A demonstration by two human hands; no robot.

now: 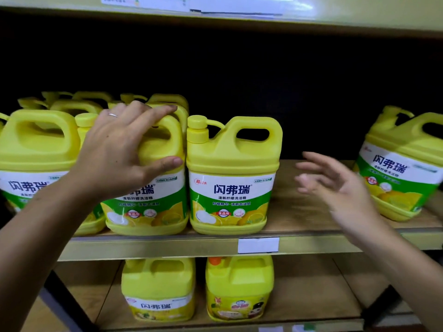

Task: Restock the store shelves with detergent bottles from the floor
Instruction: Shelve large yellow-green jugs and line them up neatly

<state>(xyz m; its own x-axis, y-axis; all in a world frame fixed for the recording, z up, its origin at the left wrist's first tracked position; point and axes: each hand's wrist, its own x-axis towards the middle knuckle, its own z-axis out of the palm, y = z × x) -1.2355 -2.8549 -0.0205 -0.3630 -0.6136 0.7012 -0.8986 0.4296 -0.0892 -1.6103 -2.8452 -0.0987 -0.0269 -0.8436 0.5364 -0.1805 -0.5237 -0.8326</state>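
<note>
Wooden shelf [311,212] boards carry a front row of yellow detergent bottles. Beside the leftmost bottle [36,144], the left hand [119,152] clasps the second bottle [153,212], fingers over its handle and thumb on its shoulder. The third bottle [231,188] stands just beside it. Over bare board the right hand [340,188] hangs blurred, fingers spread, holding nothing. The far-right bottle [402,173] stands well apart.

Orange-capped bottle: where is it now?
Head view, centre: the orange-capped bottle stands on the lower shelf, just right of another yellow bottle, below the white tag.
</note>
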